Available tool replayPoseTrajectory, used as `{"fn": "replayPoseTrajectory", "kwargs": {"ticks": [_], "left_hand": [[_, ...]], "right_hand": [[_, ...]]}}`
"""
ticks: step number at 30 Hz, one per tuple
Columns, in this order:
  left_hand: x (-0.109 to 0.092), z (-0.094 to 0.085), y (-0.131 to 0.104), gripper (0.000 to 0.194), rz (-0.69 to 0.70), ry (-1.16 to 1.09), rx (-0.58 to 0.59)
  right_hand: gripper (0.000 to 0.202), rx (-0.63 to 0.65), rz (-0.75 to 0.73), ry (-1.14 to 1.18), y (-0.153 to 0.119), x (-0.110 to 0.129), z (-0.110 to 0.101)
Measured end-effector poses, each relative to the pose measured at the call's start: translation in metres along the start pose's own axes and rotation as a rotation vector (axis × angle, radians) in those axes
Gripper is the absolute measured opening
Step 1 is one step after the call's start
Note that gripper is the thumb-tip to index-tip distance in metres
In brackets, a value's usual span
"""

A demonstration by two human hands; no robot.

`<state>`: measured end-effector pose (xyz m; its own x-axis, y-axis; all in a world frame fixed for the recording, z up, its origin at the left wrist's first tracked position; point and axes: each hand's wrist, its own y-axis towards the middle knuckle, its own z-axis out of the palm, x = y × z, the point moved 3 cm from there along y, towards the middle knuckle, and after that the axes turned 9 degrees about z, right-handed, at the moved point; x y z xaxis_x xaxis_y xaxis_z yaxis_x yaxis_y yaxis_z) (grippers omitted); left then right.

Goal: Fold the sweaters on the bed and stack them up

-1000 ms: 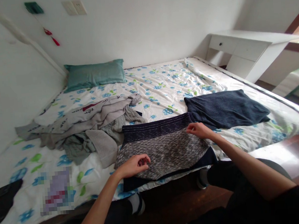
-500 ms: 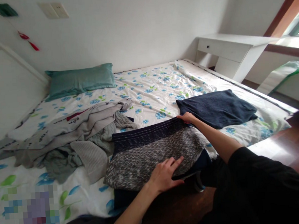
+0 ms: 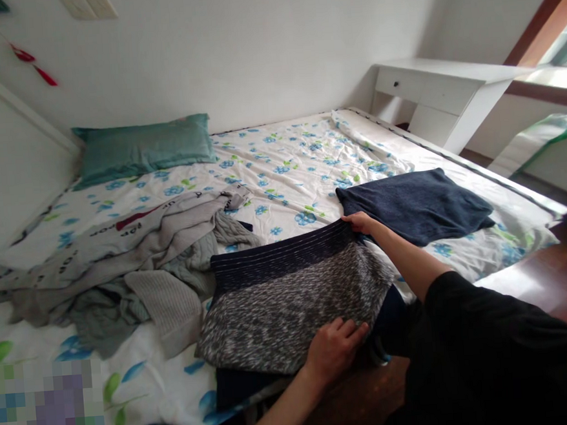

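Two bare hands on one speckled knit garment point(image 3: 290, 309), laid flat on the bed.

With the knit as clock centre, the right hand point(image 3: 359, 223) is at two, thumb and fingers pinched on the corner of its navy band point(image 3: 277, 258); the left hand point(image 3: 334, 348) is at four, fingers bent at the near edge, thumb hidden, so I cannot tell whether it grips. The step looks like taking hold of that side; moving it neatly would call for a firm left pinch and even tension between both hands. A dark blue garment point(image 3: 414, 206) lies at two, beyond the right hand, and a rumpled grey pile point(image 3: 169, 246) near ten.
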<state>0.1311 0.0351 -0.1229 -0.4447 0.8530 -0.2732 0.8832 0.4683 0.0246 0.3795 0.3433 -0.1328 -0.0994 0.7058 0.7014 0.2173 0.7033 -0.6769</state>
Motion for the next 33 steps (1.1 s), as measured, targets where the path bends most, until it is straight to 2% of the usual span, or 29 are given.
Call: {"fn": "replayPoseTrajectory", "kwargs": {"ticks": [3, 5, 8, 10, 12, 14, 16, 18, 20, 23, 27, 31, 33], "left_hand": [[0.003, -0.021, 0.002, 0.046, -0.036, -0.134, 0.041], [0.015, -0.041, 0.005, 0.054, -0.054, -0.258, 0.037], [0.052, -0.066, 0.023, 0.049, -0.104, -0.349, -0.075], [0.085, -0.075, 0.047, 0.050, -0.128, -0.333, -0.160], [0.119, -0.077, 0.081, 0.054, -0.134, -0.290, -0.195], [0.149, -0.073, 0.119, 0.058, -0.132, -0.239, -0.182], [0.172, -0.064, 0.153, 0.062, -0.133, -0.201, -0.142], [0.185, -0.051, 0.178, 0.065, -0.159, -0.193, -0.093], [0.192, -0.038, 0.191, 0.068, -0.202, -0.211, -0.045], [0.194, -0.022, 0.197, 0.070, -0.247, -0.217, -0.001], [0.190, -0.016, 0.198, 0.066, -0.298, -0.136, 0.007], [0.174, -0.014, 0.199, 0.070, -0.299, -0.065, -0.043], [0.159, -0.009, 0.199, 0.070, -0.254, -0.044, -0.063]], "right_hand": [[0.036, 0.104, 0.054, -0.059, -0.008, -0.004, -0.007], [0.046, 0.216, 0.099, -0.188, -0.017, -0.008, -0.018], [0.059, 0.376, 0.144, -0.462, -0.032, -0.021, -0.035], [0.059, 0.437, 0.125, -0.575, -0.040, -0.032, -0.044], [0.056, 0.467, 0.068, -0.610, -0.046, -0.041, -0.049], [0.054, 0.467, -0.004, -0.611, -0.049, -0.048, -0.052], [0.058, 0.461, -0.062, -0.616, -0.049, -0.050, -0.054], [0.060, 0.480, -0.076, -0.622, -0.049, -0.050, -0.056], [0.057, 0.514, -0.030, -0.643, -0.048, -0.051, -0.059], [0.049, 0.500, 0.083, -0.762, -0.047, -0.055, -0.062], [0.043, 0.458, 0.130, -0.870, -0.043, -0.054, -0.060], [0.049, 0.468, 0.101, -0.788, -0.033, -0.045, -0.058], [0.051, 0.410, 0.034, -0.697, -0.024, -0.039, -0.055]]}}
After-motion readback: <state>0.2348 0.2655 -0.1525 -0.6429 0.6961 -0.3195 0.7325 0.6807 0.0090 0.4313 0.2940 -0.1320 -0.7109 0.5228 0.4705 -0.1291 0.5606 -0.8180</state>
